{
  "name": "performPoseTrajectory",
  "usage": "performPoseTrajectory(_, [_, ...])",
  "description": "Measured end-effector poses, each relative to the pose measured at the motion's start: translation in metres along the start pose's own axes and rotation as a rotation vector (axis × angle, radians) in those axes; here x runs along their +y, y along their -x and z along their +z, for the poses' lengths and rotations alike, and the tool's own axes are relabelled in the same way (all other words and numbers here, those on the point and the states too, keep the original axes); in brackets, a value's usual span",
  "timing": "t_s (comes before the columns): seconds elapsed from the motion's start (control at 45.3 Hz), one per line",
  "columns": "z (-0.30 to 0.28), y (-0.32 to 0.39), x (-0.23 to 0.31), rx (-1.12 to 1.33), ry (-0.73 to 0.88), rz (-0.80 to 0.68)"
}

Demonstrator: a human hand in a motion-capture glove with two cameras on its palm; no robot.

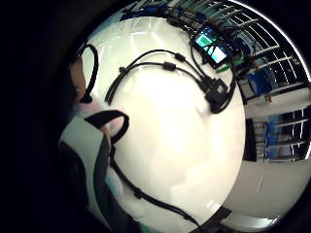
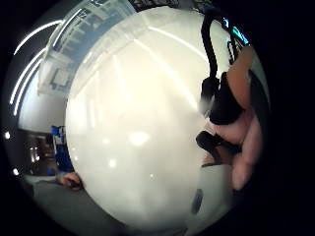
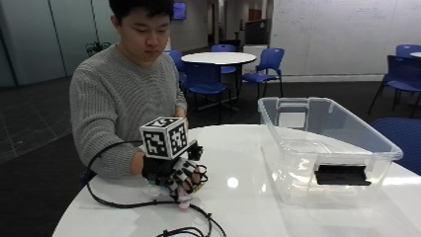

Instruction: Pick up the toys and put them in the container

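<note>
On the white table [image 3: 250,212], the gloved right hand [image 3: 176,177] rests curled over something small; whether it grips it is unclear, well apart from the container [image 3: 329,148].

A round, glossy white bench [image 3: 250,212] carries the things; a clear plastic container [image 3: 329,148] stands on its far right part, a black latch on its near wall. The gloved hand [image 3: 178,180] rests on the bench's near left part, well apart from the container; a small device with a lit screen [image 1: 211,46] lies on the bench too.
</note>
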State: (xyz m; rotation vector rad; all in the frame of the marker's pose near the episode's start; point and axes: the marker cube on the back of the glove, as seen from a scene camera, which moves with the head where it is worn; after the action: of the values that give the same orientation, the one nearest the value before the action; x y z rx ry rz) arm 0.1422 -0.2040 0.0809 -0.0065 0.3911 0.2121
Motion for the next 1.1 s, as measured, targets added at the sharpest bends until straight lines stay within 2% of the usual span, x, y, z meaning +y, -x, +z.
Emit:
performPoseTrajectory(0.265, [-0.038, 0.011, 0.001, -0.074, -0.048, -0.046])
performPoseTrajectory(0.353, [-0.065, 0.034, -0.006, -0.147, -0.080, -0.122])
performPoseTrajectory(0.419, [-0.096, 0.067, -0.016, -0.203, -0.132, -0.247])
performPoseTrajectory(0.53, [-0.164, 0.125, -0.068, -0.323, -0.185, -0.413])
performPoseTrajectory(0.662, [-0.215, 0.211, -0.138, -0.344, -0.188, -0.447])
performPoseTrajectory(0.817, [-0.207, 0.281, -0.187, -0.172, -0.177, -0.525])
performPoseTrajectory(0.971, [-0.184, 0.318, -0.223, -0.162, -0.116, -0.567])
performPoseTrajectory(1.104, [-0.159, 0.346, -0.259, -0.138, -0.022, -0.481])
